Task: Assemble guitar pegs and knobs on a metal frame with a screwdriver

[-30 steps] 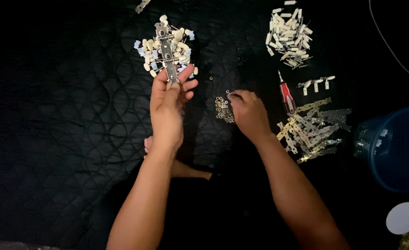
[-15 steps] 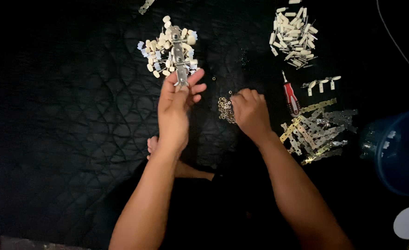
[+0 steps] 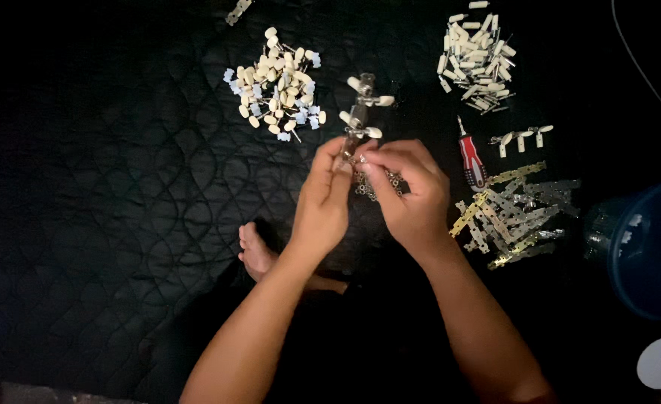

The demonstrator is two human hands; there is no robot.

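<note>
My left hand grips the near end of a narrow metal strip that carries cream knobs on both sides. My right hand meets it at that end, fingertips pinched on something too small to make out. Under both hands lies a little heap of small metal bits on the black quilted cloth. A pile of cream knobs with pale blue pieces lies left of the strip.
A second pile of cream pegs sits at the top right, a red-handled screwdriver and a heap of metal plates to the right. A blue tub stands at the right edge. A bare foot shows below my left hand.
My left hand has carried the strip away from the left knob pile toward the middle. My right hand has come up off the small metal bits to join it.
</note>
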